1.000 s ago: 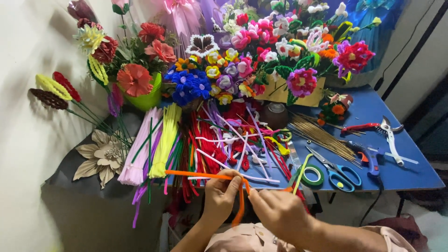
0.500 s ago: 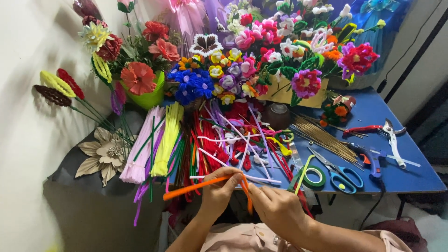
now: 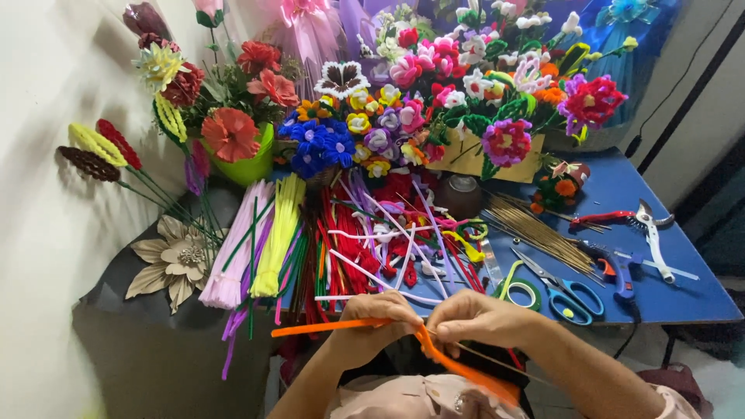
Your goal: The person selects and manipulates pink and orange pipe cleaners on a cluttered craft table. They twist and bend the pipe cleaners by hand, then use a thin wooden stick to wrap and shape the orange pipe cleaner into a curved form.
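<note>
An orange pipe cleaner (image 3: 326,328) runs from the left across both hands, then bends down toward my chest. My left hand (image 3: 371,324) pinches it near the middle, fingers curled around it. My right hand (image 3: 475,319) grips it just beside the left, at the bend, together with a thin wooden stick (image 3: 497,363) that slants down to the right. Both hands hover at the near edge of the blue table (image 3: 660,291), in front of a heap of red, white and pink pipe cleaners (image 3: 380,248).
Bundles of pink and yellow pipe cleaners (image 3: 260,240) lie at the left. Blue-handled scissors (image 3: 563,291), a green tape roll (image 3: 521,287), a glue gun (image 3: 617,271), red pruning shears (image 3: 632,221) and thin sticks (image 3: 535,233) lie at the right. Handmade flower bouquets (image 3: 434,93) fill the back.
The free left end of the orange pipe cleaner has dropped and swung slightly. Both hands have shifted a little toward me while still holding it.
</note>
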